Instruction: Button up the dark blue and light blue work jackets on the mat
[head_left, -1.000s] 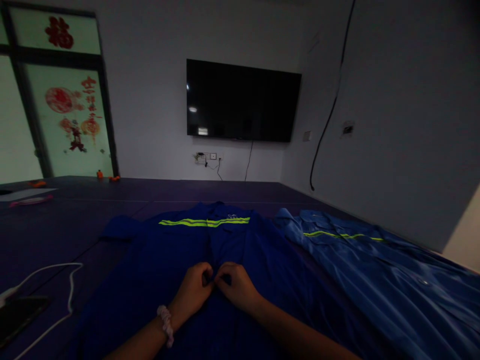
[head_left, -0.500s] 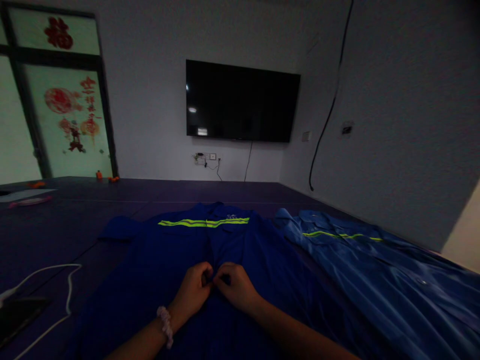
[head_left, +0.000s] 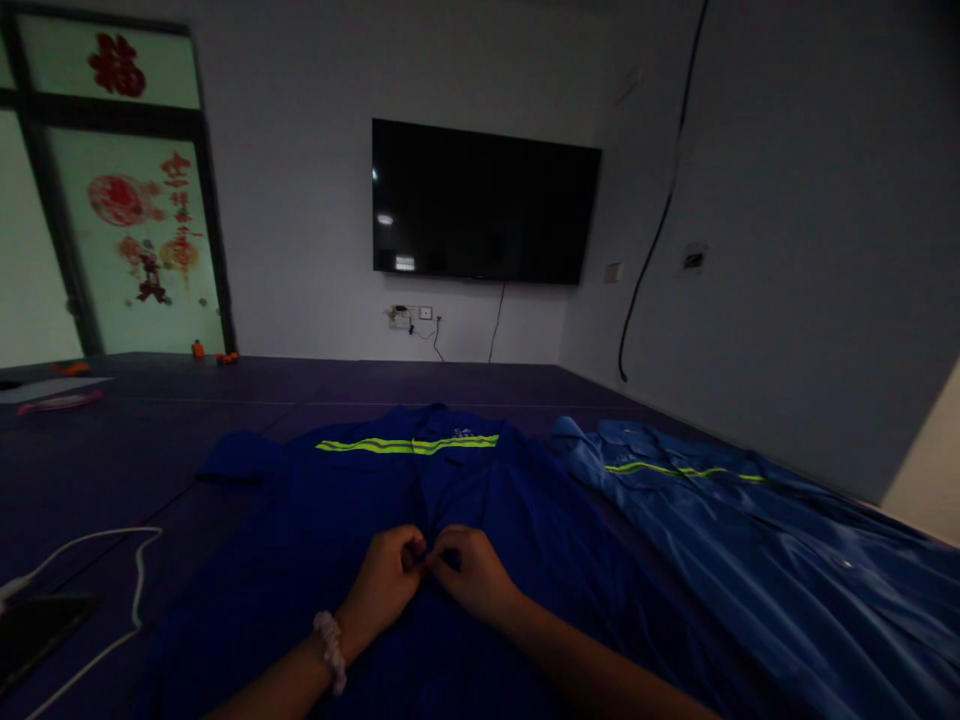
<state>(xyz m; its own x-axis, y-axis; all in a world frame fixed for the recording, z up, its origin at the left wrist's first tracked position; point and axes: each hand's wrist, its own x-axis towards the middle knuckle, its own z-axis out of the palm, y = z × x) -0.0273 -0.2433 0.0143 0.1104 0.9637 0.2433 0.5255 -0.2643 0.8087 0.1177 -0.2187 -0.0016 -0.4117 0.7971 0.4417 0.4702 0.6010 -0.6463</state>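
A dark blue work shirt with a yellow-green reflective stripe across the chest lies spread out in front of me, collar away from me. Over its front opening, my left hand pinches the edge of the fabric with thumb and forefinger. Fingertip to fingertip with it, my right hand pinches the same front edge. Whatever small part sits between the fingertips is hidden. A pale scrunchie circles my left wrist.
A lighter blue work garment with a similar stripe lies on the right. At left are a white cable and a dark flat device. Small orange objects stand near the door. A television hangs on the far wall.
Both hands stay at the shirt's front opening, with only a very slight shift of the fingertips. The garments have not visibly moved.
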